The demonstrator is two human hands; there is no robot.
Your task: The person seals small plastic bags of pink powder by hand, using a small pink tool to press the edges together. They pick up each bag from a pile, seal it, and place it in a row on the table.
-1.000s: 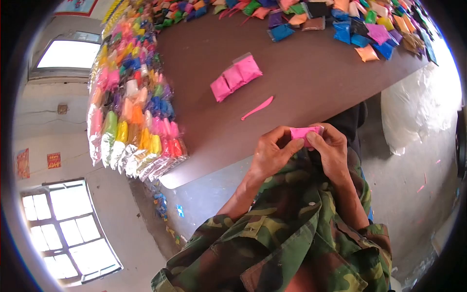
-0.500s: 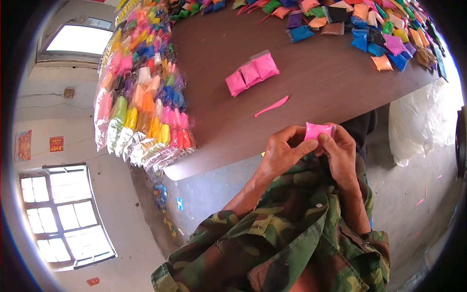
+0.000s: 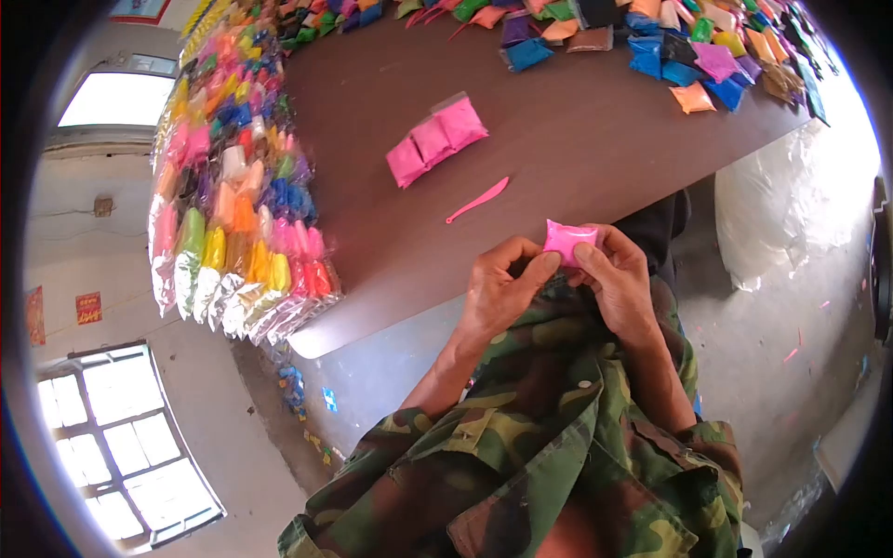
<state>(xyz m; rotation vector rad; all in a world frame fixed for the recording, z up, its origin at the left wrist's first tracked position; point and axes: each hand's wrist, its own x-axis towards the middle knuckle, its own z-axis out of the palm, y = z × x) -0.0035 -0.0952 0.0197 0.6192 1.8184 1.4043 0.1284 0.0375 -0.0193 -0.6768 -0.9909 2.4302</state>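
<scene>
A small glossy pink packet [image 3: 569, 239] is pinched between my two hands, just off the table's near edge. My left hand [image 3: 507, 284] grips its left side with the thumb on the front. On the right side, my right hand [image 3: 612, 274] presses its thumb against the packet, the fingers behind it partly hidden. Beyond my hands a pink plastic knife [image 3: 478, 200] lies flat on the brown table [image 3: 558, 149]. Farther back, several pink packets [image 3: 435, 139] sit side by side in a row.
Clear bags of coloured packets [image 3: 233, 214] line the table's left side. Loose colourful packets [image 3: 688, 60] are heaped along the far right. A large whitish plastic bag [image 3: 767, 214] hangs or stands by the right edge. Pink scraps dot the floor [image 3: 763, 372].
The view has shifted, so the table's contents appear farther left. Both hands still hold the pink packet, which now shows more of its front face.
</scene>
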